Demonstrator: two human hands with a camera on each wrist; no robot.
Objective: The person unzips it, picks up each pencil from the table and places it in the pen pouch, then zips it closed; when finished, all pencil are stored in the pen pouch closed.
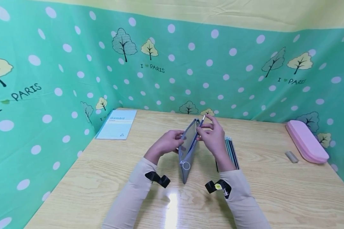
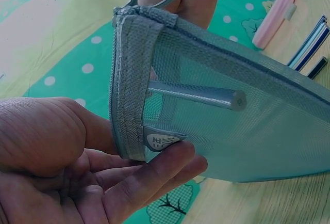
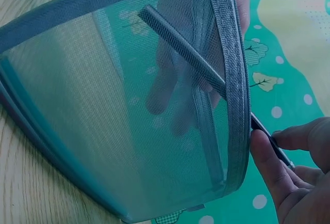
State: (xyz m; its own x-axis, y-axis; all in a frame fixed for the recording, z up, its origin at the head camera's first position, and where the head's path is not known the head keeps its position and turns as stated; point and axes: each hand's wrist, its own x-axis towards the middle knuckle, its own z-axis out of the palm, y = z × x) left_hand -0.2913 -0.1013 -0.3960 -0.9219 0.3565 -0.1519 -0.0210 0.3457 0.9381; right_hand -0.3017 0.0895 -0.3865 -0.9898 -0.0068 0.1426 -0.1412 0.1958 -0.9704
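Observation:
A grey mesh zip pouch (image 1: 184,173) stands on edge over the table, its mouth spread, with a round ring (image 1: 190,165) on the zip. My left hand (image 1: 169,142) pinches the rim of the mouth between thumb and fingers, by a small label (image 2: 164,139) in the left wrist view. My right hand (image 1: 213,135) pinches a dark blue pencil (image 1: 202,122) near its upper end. The pencil slants through the mouth; its lower part (image 3: 180,48) shows through the mesh in the right wrist view, with the left fingers visible behind.
Several striped pencils (image 1: 232,152) lie beside the right wrist, partly hidden by it. To the far right are a pink pencil case (image 1: 306,141) and a grey eraser (image 1: 291,156). A blue notebook (image 1: 116,124) lies at the back left. Patterned cloth (image 1: 172,82) borders the table.

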